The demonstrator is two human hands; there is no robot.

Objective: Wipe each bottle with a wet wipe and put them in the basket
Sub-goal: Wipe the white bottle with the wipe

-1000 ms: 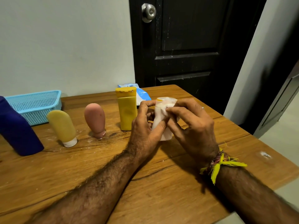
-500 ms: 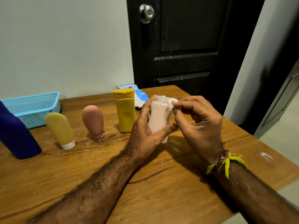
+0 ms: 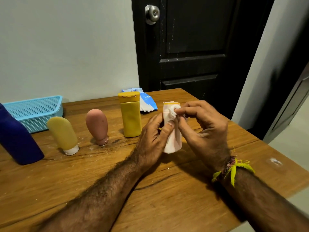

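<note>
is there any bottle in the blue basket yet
No, the blue basket holds no bottle; four bottles stand on the table and one is in hand.

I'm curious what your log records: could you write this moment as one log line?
step: wiping | left hand: holds pale pink bottle | right hand: rubs wet wipe near cap | basket: no bottles visible inside

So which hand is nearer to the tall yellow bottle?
Left. The left hand is just right of the tall yellow bottle; the right hand is farther right, beyond the pale bottle.

My left hand (image 3: pixel 150 136) holds the pale bottle (image 3: pixel 173 141) up. My right hand (image 3: pixel 204 129) rubs its top with the wet wipe (image 3: pixel 172 112).
</note>
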